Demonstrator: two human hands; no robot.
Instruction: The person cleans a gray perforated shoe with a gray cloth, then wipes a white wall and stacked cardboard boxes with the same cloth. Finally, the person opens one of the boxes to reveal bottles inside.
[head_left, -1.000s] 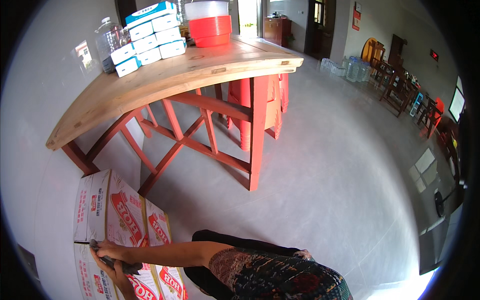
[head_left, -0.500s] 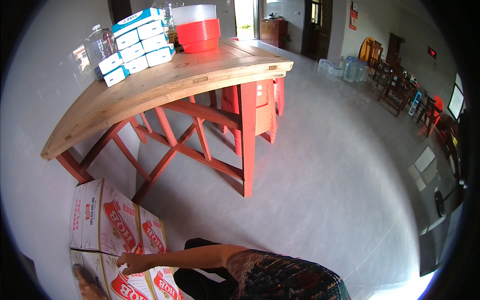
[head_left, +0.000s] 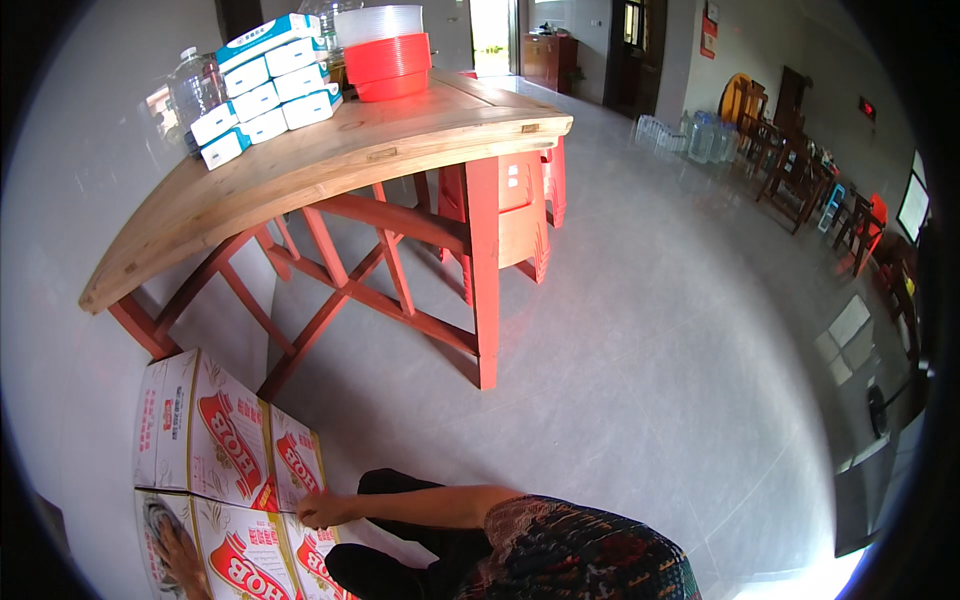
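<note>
White cardboard cartons with red and gold print stand together at the lower left against the wall: a far carton (head_left: 165,425) and a near carton (head_left: 232,535), with a dark seam between them. On the near one, along its wall side, my left hand (head_left: 178,557) presses a crumpled grey cloth (head_left: 157,518) with fingers laid over it. My right hand (head_left: 322,510) is at the cartons' right side, its fingers curled inward. Whatever its fingertips hold or touch is hidden. Behind that forearm my dark-clad knees (head_left: 390,483) show beside the cartons.
Beyond the cartons is a wooden table (head_left: 440,135) on red legs (head_left: 482,280). It carries tissue packs (head_left: 262,95), red plastic bowls (head_left: 388,68) and a clear bottle (head_left: 195,85). Red stools (head_left: 522,210) stand underneath. Bottles (head_left: 708,138) and chairs (head_left: 790,185) line the far right.
My right hand has shifted right across the cartons to their right side. My left hand has moved slightly, and the grey cloth beneath it now shows. The whole view has shifted a little.
</note>
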